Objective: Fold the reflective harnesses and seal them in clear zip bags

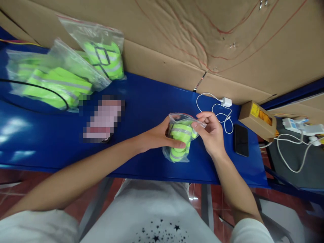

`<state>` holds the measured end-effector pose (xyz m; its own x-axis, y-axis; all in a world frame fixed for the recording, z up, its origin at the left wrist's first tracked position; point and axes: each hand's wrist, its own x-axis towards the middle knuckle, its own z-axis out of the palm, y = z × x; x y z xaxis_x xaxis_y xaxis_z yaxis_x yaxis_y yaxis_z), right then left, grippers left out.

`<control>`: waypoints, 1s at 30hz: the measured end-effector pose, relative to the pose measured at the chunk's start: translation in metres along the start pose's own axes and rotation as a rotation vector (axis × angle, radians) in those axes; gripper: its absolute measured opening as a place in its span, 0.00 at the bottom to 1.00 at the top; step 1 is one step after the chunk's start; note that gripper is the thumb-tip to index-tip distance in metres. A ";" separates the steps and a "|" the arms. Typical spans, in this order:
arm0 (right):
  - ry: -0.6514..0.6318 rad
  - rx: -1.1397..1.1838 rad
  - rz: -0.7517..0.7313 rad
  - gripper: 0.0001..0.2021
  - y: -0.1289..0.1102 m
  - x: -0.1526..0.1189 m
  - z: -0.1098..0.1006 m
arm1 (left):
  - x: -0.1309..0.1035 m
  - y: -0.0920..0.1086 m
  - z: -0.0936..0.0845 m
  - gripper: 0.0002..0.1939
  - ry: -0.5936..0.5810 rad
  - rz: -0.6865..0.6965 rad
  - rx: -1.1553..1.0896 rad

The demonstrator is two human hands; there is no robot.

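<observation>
A clear zip bag (182, 117) stands over the blue table in front of me, with a folded neon-yellow reflective vest (181, 130) with silver stripes inside it. My left hand (170, 136) is closed around the bag's left side, its thumb lying across the front. At the bag's upper right corner, my right hand (211, 133) pinches the plastic edge between thumb and fingers. The red-lined top of the bag points towards the cardboard wall. Part of the vest is hidden behind my left thumb.
Several bagged neon vests (60, 84) lie at the left on the blue table (141, 101). A blurred-out phone-shaped item (105, 118) rests nearer. To the right are a white charger (226, 102) with its cable, a black phone (241, 140) and a cardboard box (258, 119). Cardboard (162, 60) lines the back.
</observation>
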<state>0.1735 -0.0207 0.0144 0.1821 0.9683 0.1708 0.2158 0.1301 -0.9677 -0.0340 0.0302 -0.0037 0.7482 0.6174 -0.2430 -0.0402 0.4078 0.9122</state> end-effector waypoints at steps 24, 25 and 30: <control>-0.485 0.039 0.148 0.32 0.021 0.002 -0.002 | 0.008 -0.005 -0.006 0.42 0.249 0.206 -0.071; -0.488 0.014 0.084 0.33 0.019 0.002 -0.003 | 0.008 -0.004 -0.007 0.41 0.258 0.201 -0.077; -0.219 -0.091 -0.214 0.31 0.009 0.000 -0.005 | 0.007 0.002 -0.010 0.34 0.195 0.338 0.042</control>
<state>0.1805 -0.0210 0.0067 -0.0856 0.9453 0.3148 0.3137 0.3255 -0.8920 -0.0357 0.0421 -0.0067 0.5573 0.8301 0.0185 -0.2327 0.1347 0.9632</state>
